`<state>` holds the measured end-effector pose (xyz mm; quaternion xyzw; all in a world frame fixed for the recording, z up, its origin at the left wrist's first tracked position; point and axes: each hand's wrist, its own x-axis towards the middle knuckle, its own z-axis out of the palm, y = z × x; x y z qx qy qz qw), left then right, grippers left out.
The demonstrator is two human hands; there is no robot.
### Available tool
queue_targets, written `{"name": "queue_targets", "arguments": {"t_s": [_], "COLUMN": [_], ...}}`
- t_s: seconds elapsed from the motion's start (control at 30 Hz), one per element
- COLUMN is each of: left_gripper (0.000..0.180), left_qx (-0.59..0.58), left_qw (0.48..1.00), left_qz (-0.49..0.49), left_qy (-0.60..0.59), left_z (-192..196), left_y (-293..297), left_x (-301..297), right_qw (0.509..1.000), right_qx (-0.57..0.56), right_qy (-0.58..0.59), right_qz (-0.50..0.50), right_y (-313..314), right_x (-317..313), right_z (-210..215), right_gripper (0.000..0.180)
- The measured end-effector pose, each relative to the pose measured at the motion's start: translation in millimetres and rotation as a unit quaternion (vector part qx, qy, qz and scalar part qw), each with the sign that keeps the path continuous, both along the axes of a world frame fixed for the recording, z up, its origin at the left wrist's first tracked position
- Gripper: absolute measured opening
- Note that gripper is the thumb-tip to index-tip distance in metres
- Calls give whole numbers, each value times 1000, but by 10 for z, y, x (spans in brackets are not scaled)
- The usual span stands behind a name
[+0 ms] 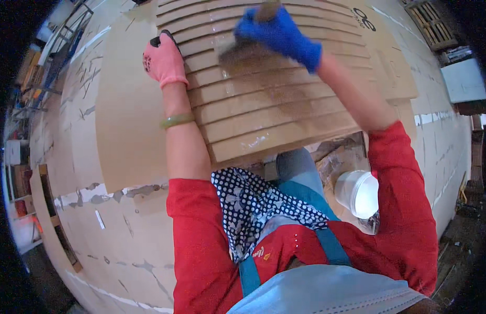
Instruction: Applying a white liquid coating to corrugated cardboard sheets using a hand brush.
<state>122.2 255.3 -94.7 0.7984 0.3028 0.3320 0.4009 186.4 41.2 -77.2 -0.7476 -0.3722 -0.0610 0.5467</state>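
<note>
While the right hand (277,34), in a blue knit glove, grips what looks like a brush (236,52) by its wooden handle, the left hand (164,57), in a pink glove with dark fingertips, is half curled at the left edge of the sheets (285,89); can't tell if it pinches them or just rests there. Sheets sit in front of the body, overlapped like shingles on a larger flat board (125,115). Risks, my read: a stroke pushed against the exposed steps could catch a lip and fold or shift the lot, especially if the left hand's hold is only light. Too much side pressure could skew the spacing. Bristles running too far left could hit the pink glove. Materials: sheets are matte brown cardboard, long straight edges, glossy streaks across several, maybe tape or something wet, can't tell. Darker patch mid-sheets could be shadow. Brush head is dark, wide, blurred. Bucket (346,191) is smooth white, round, near the right knee side. Bangle (177,121) on the left wrist is hard, greenish, rounded.
</note>
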Motion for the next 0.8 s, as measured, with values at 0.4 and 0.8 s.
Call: {"name": "queue_targets", "arguments": {"t_s": [0.4, 0.8], "left_gripper": [45, 83], "left_qx": [71, 176], "left_qw": [995, 954], "left_qz": [76, -154], "left_qy": [-1, 187], "left_z": [-326, -126], "left_y": [224, -325], "left_x": [290, -857], "right_qw": [998, 973], "right_qx": [-43, -160], "right_qy": [14, -162], "right_qz": [-39, -19], "right_y": [-501, -742], "right_x": [-1790, -2669], "right_z": [353, -119], "right_gripper": [13, 5]}}
